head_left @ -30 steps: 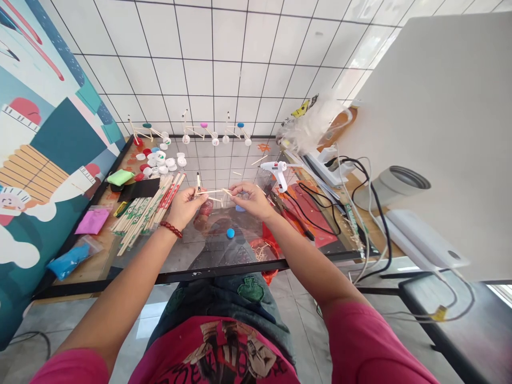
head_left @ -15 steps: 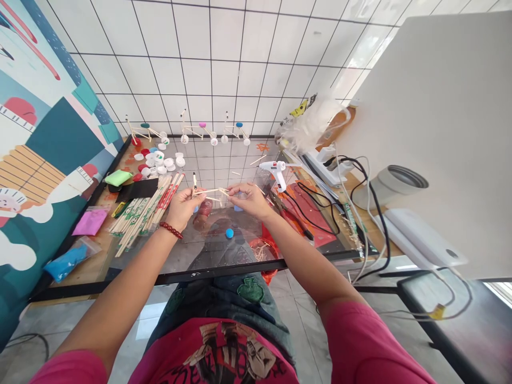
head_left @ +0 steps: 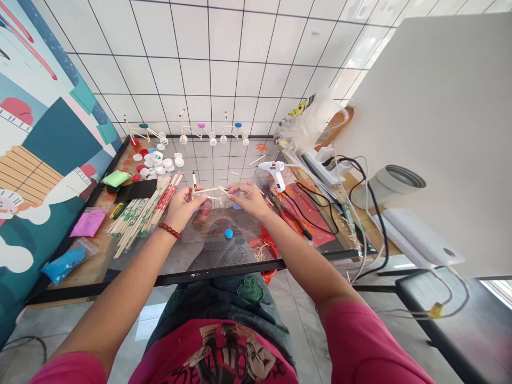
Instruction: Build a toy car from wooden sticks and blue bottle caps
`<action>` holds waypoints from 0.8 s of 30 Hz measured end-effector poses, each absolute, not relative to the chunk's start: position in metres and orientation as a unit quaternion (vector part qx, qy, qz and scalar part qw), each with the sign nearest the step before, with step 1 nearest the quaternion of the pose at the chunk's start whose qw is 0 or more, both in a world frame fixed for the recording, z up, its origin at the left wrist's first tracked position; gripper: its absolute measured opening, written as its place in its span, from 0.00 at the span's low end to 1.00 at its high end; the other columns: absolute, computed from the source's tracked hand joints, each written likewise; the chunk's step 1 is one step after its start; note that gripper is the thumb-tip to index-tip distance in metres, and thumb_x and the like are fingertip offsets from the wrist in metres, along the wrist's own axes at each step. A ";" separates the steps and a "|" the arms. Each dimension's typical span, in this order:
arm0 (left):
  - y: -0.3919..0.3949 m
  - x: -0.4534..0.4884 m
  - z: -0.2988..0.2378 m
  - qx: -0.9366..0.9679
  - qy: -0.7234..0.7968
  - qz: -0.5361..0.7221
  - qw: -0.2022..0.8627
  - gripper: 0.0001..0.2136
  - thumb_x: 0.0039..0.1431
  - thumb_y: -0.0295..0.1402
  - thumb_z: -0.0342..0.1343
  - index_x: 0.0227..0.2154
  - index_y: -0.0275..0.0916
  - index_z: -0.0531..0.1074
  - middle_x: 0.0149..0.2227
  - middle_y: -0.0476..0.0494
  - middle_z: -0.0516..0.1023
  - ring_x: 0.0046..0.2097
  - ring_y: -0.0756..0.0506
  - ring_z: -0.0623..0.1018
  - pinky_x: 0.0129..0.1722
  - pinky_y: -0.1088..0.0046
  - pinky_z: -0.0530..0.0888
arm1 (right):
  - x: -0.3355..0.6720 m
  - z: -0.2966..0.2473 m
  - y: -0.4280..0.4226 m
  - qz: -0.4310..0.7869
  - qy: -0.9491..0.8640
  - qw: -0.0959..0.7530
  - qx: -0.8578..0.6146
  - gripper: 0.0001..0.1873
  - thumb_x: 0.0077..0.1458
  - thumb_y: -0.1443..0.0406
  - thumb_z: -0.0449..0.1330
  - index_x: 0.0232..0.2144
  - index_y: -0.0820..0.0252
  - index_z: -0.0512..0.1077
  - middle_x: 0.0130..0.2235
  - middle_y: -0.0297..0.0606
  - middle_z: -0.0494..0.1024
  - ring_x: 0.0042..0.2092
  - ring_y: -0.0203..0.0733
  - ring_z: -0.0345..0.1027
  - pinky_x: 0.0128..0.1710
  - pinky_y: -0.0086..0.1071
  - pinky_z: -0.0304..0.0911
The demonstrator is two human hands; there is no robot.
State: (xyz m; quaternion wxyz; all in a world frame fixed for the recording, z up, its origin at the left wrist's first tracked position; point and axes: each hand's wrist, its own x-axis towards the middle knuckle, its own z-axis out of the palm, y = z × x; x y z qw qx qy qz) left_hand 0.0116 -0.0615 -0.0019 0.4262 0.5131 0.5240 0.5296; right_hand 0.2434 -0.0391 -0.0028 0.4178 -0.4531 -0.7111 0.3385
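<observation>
White tiles [head_left: 224, 79] are fronted by a glossy table [head_left: 180, 257]. Above it, between the left hand [head_left: 184, 207] and right hand [head_left: 249, 200], a stick frame [head_left: 208, 190] is pinched at both ends by fingertips. It can be judged light, stiff, but fragile where sticks join; hold is best taken along the sticks, gently. Below, a blue piece [head_left: 229, 233] is seen.

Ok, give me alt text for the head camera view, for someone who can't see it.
A person's left hand and right hand hold a small stick frame above a glossy table. A blue disc lies nearer the person, with wooden sticks to the left and a white glue gun to the right. Three similar stick models stand along the back.
</observation>
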 end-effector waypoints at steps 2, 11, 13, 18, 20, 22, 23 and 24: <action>-0.062 0.007 -0.004 0.513 0.519 0.536 0.425 0.30 0.36 0.44 0.75 0.44 0.38 0.78 0.46 0.41 0.81 0.48 0.41 0.79 0.49 0.64 0.75 | 0.243 -0.003 -0.039 0.339 -0.708 0.417 -0.457 0.06 0.53 0.59 0.67 0.29 0.54 0.78 0.46 0.39 0.86 0.54 0.54 0.77 0.70 0.63 0.38; -0.073 -0.018 0.000 0.505 0.509 0.523 0.460 0.39 0.35 0.36 0.75 0.56 0.41 0.72 0.62 0.35 0.74 0.66 0.34 0.70 0.67 0.54 0.65 | 0.242 -0.006 -0.041 0.303 -0.720 0.406 -0.474 0.17 0.47 0.59 0.73 0.41 0.53 0.80 0.48 0.39 0.85 0.54 0.53 0.77 0.70 0.63 0.40; -0.071 -0.021 0.001 0.494 0.501 0.529 0.473 0.38 0.36 0.35 0.75 0.56 0.41 0.73 0.60 0.34 0.76 0.66 0.34 0.70 0.67 0.55 0.66 | 0.242 -0.006 -0.041 0.298 -0.724 0.400 -0.476 0.25 0.46 0.59 0.74 0.48 0.52 0.79 0.50 0.40 0.85 0.56 0.55 0.76 0.70 0.64 0.41; -0.069 -0.021 0.000 0.461 0.467 0.543 0.524 0.27 0.43 0.38 0.72 0.49 0.41 0.78 0.53 0.37 0.80 0.61 0.37 0.75 0.57 0.59 0.75 | 0.244 -0.008 -0.038 0.286 -0.734 0.377 -0.488 0.16 0.53 0.60 0.70 0.45 0.52 0.81 0.49 0.41 0.85 0.56 0.55 0.77 0.70 0.67 0.38; -0.070 -0.020 0.002 0.469 0.454 0.538 0.534 0.23 0.44 0.38 0.73 0.45 0.40 0.79 0.48 0.38 0.81 0.56 0.38 0.78 0.54 0.61 0.77 | 0.245 -0.007 -0.038 0.289 -0.736 0.377 -0.482 0.12 0.55 0.61 0.69 0.43 0.52 0.82 0.49 0.40 0.85 0.56 0.55 0.77 0.70 0.67 0.37; -0.072 -0.020 0.004 0.489 0.443 0.525 0.538 0.22 0.43 0.38 0.74 0.42 0.39 0.80 0.46 0.39 0.82 0.54 0.39 0.79 0.54 0.60 0.77 | 0.246 -0.006 -0.038 0.303 -0.737 0.385 -0.467 0.11 0.55 0.62 0.69 0.42 0.52 0.82 0.49 0.40 0.85 0.55 0.54 0.77 0.71 0.67 0.38; -0.074 -0.021 0.006 0.498 0.438 0.520 0.537 0.23 0.43 0.39 0.74 0.43 0.40 0.79 0.47 0.39 0.82 0.54 0.39 0.79 0.56 0.59 0.76 | 0.246 -0.006 -0.039 0.312 -0.735 0.393 -0.456 0.11 0.55 0.62 0.69 0.42 0.52 0.82 0.49 0.40 0.85 0.55 0.54 0.77 0.71 0.66 0.39; -0.075 -0.023 0.008 0.508 0.436 0.515 0.535 0.25 0.42 0.39 0.75 0.45 0.40 0.79 0.50 0.38 0.82 0.56 0.38 0.78 0.58 0.58 0.75 | 0.246 -0.007 -0.039 0.323 -0.732 0.404 -0.444 0.12 0.55 0.61 0.69 0.43 0.52 0.82 0.49 0.39 0.85 0.54 0.53 0.78 0.71 0.64 0.42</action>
